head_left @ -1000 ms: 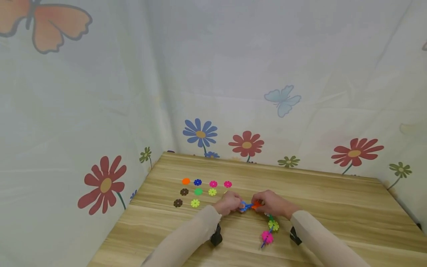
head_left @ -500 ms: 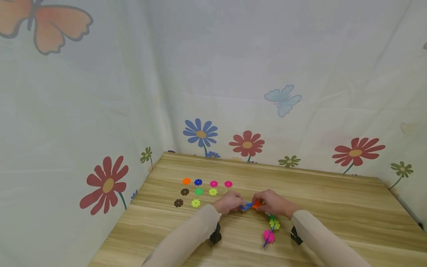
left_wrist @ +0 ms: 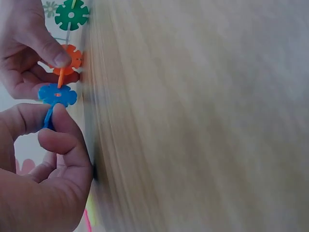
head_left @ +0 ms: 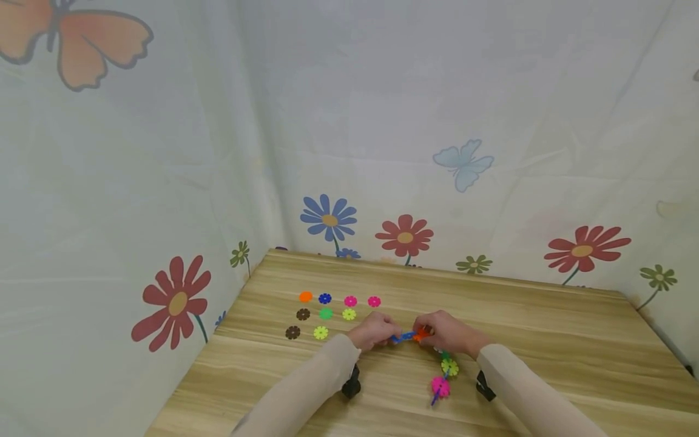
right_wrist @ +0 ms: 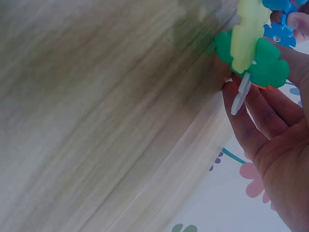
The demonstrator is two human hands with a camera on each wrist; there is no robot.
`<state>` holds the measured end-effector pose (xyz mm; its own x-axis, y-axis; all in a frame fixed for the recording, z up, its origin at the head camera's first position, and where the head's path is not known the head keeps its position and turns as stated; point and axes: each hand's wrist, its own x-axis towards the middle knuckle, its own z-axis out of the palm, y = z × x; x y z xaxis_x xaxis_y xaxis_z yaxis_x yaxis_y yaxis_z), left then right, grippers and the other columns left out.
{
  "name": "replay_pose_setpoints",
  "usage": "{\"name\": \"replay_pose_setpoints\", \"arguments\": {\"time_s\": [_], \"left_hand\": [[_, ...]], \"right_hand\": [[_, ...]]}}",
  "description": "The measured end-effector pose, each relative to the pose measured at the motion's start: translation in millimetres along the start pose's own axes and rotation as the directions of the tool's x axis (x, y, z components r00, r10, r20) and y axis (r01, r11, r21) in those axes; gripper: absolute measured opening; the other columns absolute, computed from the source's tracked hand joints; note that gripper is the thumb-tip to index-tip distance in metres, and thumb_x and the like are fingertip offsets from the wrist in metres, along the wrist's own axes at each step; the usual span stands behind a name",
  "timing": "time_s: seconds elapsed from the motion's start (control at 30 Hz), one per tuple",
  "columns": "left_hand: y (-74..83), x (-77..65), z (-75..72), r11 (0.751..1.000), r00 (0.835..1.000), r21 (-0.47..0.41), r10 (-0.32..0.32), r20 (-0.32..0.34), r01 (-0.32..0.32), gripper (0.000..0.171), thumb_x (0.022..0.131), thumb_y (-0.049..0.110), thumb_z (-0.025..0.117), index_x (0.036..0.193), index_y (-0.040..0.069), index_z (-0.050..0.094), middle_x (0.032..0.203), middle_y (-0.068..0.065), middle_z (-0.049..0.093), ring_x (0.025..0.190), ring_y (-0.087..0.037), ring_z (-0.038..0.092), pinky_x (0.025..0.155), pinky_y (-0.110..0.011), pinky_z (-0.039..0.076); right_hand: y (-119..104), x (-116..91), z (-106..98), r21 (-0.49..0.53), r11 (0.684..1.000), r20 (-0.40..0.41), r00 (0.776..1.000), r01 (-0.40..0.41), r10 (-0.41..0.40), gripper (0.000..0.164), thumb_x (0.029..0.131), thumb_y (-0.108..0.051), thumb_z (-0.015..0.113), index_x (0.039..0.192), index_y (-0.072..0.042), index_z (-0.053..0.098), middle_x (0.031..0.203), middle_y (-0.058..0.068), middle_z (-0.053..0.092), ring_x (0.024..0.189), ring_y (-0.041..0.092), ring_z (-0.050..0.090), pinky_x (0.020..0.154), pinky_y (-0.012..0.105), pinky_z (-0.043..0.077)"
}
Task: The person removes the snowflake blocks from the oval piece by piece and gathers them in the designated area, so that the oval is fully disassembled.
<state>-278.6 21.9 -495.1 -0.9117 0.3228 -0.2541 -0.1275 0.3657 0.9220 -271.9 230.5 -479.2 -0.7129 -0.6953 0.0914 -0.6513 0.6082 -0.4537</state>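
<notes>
Both hands hold a chain of notched plastic flower discs joined edge to edge. My left hand (head_left: 375, 331) pinches an end blue disc (left_wrist: 49, 117) between thumb and finger; it is slotted into another blue disc (left_wrist: 58, 94). Beside that, my right hand (head_left: 450, 334) grips an orange disc (left_wrist: 74, 57), thumb on its face. Past the right hand the chain goes on through a white disc (right_wrist: 240, 96), a green disc (right_wrist: 270, 65) and a yellow disc (head_left: 449, 366). A pink disc (head_left: 440, 386) and a dark blue one (head_left: 435, 398) form its near end.
Loose discs lie in rough rows left of the hands, among them an orange one (head_left: 306, 297), a brown one (head_left: 292, 332), a green one (head_left: 326, 314) and a pink one (head_left: 374, 301). The wooden table (head_left: 519, 315) meets a flower-printed cloth wall (head_left: 491, 200) behind.
The blue discs by my left hand have turned to look flatter and narrower. The pink end of the chain has shifted slightly right. Both hands stay nearly in place.
</notes>
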Motion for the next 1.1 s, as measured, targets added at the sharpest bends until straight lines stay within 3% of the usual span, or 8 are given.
{"name": "replay_pose_setpoints", "arguments": {"time_s": [0.3,0.5,0.67,0.93,1.1], "left_hand": [[-3.4,-7.1,-20.6,0.994,0.995,0.083,0.058,0.077,-0.064,0.01,0.079,0.002,0.07,0.087,0.001,0.064,0.074,-0.005,0.063,0.065,-0.015,0.057,0.055,-0.025,0.042],[-4.3,-13.4,-36.9,0.985,0.991,0.113,0.12,0.065,-0.127,0.015,0.078,-0.001,0.073,0.09,0.0,0.064,0.077,-0.007,0.064,0.068,-0.021,0.064,0.063,-0.031,0.051],[-2.3,-20.2,-54.0,0.971,0.988,0.187,0.141,0.061,-0.15,0.019,0.08,0.005,0.074,0.095,0.003,0.063,0.081,-0.006,0.062,0.073,-0.023,0.061,0.068,-0.036,0.05],[-8.5,-22.5,-80.7,0.96,0.977,0.187,0.201,0.065,-0.21,0.02,0.084,0.005,0.069,0.099,-0.002,0.06,0.076,-0.009,0.067,0.071,-0.026,0.066,0.065,-0.033,0.052],[-10.1,-26.9,-92.9,0.964,0.979,0.172,0.197,0.055,-0.203,0.021,0.085,0.005,0.068,0.102,-0.005,0.061,0.079,-0.01,0.066,0.076,-0.03,0.066,0.069,-0.038,0.053]], "right_hand": [[4,1,3,-0.015,1.0,-0.008,1.0,0.004,-0.004,0.013,0.084,-0.009,0.072,0.095,-0.011,0.064,0.089,-0.004,0.064,0.079,0.011,0.058,0.07,0.03,0.051],[3,1,4,-0.03,1.0,-0.007,1.0,-0.008,0.008,0.013,0.084,-0.01,0.072,0.095,-0.012,0.065,0.089,-0.006,0.064,0.078,0.01,0.057,0.07,0.029,0.05],[2,0,4,-0.043,0.999,-0.005,1.0,-0.03,0.03,0.014,0.084,-0.011,0.072,0.095,-0.013,0.064,0.089,-0.007,0.063,0.078,0.01,0.056,0.07,0.027,0.049],[2,0,4,-0.043,0.998,0.004,0.999,-0.042,0.043,0.014,0.084,-0.013,0.071,0.096,-0.013,0.065,0.091,-0.006,0.064,0.079,0.009,0.055,0.071,0.027,0.049],[2,1,4,-0.04,0.998,0.008,0.999,-0.046,0.047,0.014,0.085,-0.013,0.071,0.097,-0.013,0.065,0.09,-0.006,0.063,0.078,0.009,0.055,0.07,0.027,0.049]]}}
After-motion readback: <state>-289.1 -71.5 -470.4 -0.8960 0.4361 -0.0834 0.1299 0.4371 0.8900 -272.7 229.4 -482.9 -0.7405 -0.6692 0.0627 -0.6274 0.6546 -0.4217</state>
